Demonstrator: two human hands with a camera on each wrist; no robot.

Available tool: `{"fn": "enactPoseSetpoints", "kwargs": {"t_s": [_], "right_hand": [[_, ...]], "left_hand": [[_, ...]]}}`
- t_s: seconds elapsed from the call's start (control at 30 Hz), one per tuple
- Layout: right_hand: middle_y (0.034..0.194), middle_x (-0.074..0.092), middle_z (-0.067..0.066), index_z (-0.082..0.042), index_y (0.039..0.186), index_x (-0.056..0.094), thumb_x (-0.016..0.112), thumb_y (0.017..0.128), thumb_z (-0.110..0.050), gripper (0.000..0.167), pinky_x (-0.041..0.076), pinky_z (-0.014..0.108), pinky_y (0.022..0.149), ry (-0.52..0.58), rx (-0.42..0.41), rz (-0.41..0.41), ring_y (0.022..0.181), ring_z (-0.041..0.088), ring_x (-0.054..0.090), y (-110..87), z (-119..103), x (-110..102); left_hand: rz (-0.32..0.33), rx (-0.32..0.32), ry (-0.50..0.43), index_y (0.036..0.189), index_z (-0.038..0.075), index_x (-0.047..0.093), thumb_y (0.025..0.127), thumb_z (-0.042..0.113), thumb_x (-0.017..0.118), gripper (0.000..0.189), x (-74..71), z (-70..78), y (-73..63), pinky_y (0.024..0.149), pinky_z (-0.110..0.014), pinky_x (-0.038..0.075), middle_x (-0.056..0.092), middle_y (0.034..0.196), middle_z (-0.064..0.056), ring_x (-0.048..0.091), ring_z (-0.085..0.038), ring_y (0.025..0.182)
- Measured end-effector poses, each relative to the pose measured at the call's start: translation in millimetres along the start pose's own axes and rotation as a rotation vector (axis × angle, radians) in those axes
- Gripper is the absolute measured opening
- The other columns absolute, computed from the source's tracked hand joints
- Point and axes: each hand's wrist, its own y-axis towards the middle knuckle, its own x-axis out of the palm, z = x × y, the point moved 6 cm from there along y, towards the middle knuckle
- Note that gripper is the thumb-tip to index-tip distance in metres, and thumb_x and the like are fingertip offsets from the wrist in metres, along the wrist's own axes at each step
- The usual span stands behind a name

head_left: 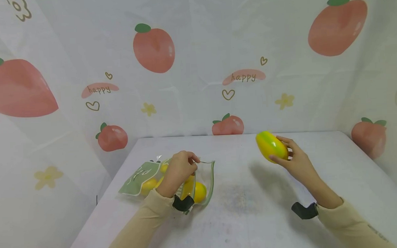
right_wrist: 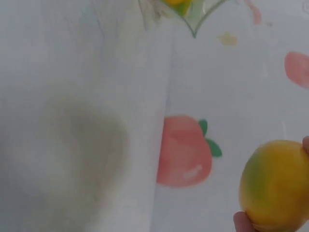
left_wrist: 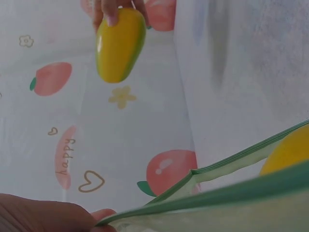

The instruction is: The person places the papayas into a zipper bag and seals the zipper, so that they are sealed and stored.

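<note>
My right hand (head_left: 297,163) holds a yellow-green mango (head_left: 270,146) above the right part of the table, thumb and fingers around one end. In the left wrist view the mango (left_wrist: 120,46) hangs well apart from the bag. My left hand (head_left: 181,170) pinches the green-edged rim of a clear bag (head_left: 212,178), whose mouth stands open toward the right. Several yellow fruits lie inside; one yellow fruit (head_left: 199,192) shows near the mouth. The left forearm and hand hide part of the bag.
A white table (head_left: 241,224) carries the bag on its left side. Behind it hangs a white curtain (head_left: 195,36) printed with peaches, hearts and flowers. Dark wrist straps (head_left: 304,210) sit on both wrists.
</note>
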Motion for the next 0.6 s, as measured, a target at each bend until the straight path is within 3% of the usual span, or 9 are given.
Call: {"fn": "enactPoseSetpoints", "kwargs": {"t_s": [0.23, 0.47, 0.6], "right_hand": [[0.137, 0.046, 0.017, -0.015, 0.146, 0.038, 0.071, 0.087, -0.031, 0.070, 0.052, 0.021, 0.073, 0.046, -0.062, -0.011, 0.104, 0.035, 0.058, -13.8, -17.6, 28.1], [0.129, 0.054, 0.017, -0.014, 0.139, 0.047, 0.077, 0.082, -0.025, 0.066, 0.057, 0.031, 0.076, 0.050, -0.154, -0.074, 0.098, 0.028, 0.063, -28.8, -32.8, 67.3], [0.130, 0.055, 0.014, -0.014, 0.138, 0.049, 0.078, 0.080, -0.021, 0.065, 0.056, 0.030, 0.079, 0.057, -0.178, -0.136, 0.100, 0.023, 0.059, -36.5, -39.7, 89.3]], "left_hand": [[0.003, 0.000, 0.004, 0.091, 0.011, 0.072, 0.085, 0.002, 0.064, 0.013, -0.1, 0.8, 0.2, 0.059, -0.024, 0.051, 0.061, 0.074, -0.004, 0.059, -0.015, 0.057], [-0.002, -0.006, 0.002, 0.091, 0.010, 0.072, 0.085, 0.002, 0.065, 0.013, 0.8, 0.5, 1.0, 0.059, -0.024, 0.051, 0.061, 0.075, -0.004, 0.059, -0.016, 0.058], [-0.001, 0.000, 0.006, 0.091, 0.010, 0.072, 0.084, 0.003, 0.064, 0.013, 0.5, 0.3, 1.8, 0.059, -0.024, 0.051, 0.060, 0.074, -0.004, 0.059, -0.016, 0.057]]}}
